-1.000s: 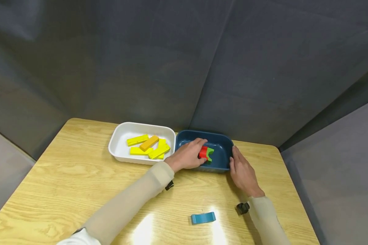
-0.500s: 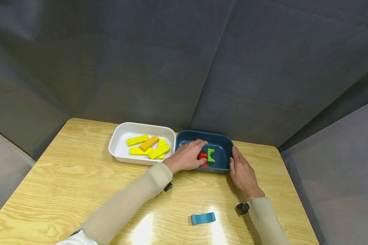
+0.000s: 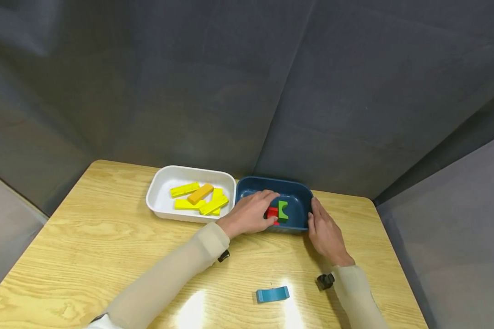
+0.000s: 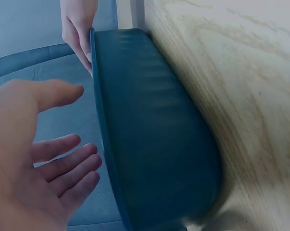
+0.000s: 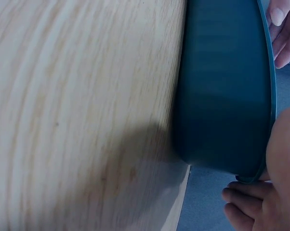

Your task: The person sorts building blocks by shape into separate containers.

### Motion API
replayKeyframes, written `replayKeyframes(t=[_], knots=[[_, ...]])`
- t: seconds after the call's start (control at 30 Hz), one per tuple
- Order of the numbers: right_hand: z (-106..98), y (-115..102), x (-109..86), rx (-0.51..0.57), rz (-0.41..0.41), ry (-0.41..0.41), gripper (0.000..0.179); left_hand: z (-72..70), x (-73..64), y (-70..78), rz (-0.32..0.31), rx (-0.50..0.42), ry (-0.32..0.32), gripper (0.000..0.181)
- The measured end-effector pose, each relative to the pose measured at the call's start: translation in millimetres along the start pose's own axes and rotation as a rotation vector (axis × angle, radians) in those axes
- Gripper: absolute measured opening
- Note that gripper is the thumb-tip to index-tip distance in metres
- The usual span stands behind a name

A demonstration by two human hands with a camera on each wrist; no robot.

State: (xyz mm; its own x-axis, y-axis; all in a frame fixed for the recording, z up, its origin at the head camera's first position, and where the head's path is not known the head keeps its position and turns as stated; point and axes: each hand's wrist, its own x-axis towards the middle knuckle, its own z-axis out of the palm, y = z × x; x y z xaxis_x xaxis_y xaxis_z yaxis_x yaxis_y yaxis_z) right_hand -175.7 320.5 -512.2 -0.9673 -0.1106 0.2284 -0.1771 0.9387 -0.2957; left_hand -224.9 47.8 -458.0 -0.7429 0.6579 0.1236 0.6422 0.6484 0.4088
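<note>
The left hand hovers over the left half of a dark blue bin, fingers loosely spread. In the left wrist view, nothing shows between its thumb and fingers. A red block lies in the bin by the left thumb, partly hidden by that hand. Beside it is a green block with a curved notch. At the bin's right end, the right hand rests against the outer wall with extended fingers, its thumb near the front corner. The right wrist view shows its fingers at the bin's end.
A white bin with several yellow blocks and an orange block stands left of the blue bin. A blue arched block lies on the wooden table near the front. A dark curtain hangs behind.
The left hand has let go of the red and green blocks, which now lie in the blue bin. It has drawn back slightly toward the front. The right hand has stayed put.
</note>
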Motion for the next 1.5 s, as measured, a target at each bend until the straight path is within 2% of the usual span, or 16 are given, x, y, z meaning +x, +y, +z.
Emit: replayKeyframes(t=[0.27,0.43,0.73,0.83,0.97,1.13,1.4,1.5], knots=[[-1,0,1.6,-0.005,0.013,-0.011,0.056,-3.0,-14.2,5.1,0.101,0.007,0.061,0.071],[-2,-2,4.0,-0.003,0.014,-0.006,0.056,-6.3,-26.9,7.1,0.156,0.014,0.077,0.072],[-4,-3,4.0,0.000,-0.004,0.002,0.055,-13.2,-47.1,8.4,0.251,-0.021,0.047,0.068],[-4,-1,4.0,0.001,-0.010,0.006,0.055,-14.1,-51.3,9.4,0.303,-0.011,0.049,0.067],[-4,-1,4.5,0.003,-0.013,0.003,0.055,-15.8,-57.1,10.4,0.337,0.002,0.034,0.066],[-4,-1,5.4,0.002,-0.009,0.007,0.055,-17.5,-65.1,10.6,0.374,0.028,-0.051,0.073],[-2,-1,2.3,-0.006,0.001,0.002,0.056,-14.6,-77.1,17.8,0.537,0.017,-0.303,0.088],[-1,-2,1.0,-0.011,0.007,-0.004,0.056,-11.4,-80.9,23.3,0.581,0.031,-0.374,0.094]])
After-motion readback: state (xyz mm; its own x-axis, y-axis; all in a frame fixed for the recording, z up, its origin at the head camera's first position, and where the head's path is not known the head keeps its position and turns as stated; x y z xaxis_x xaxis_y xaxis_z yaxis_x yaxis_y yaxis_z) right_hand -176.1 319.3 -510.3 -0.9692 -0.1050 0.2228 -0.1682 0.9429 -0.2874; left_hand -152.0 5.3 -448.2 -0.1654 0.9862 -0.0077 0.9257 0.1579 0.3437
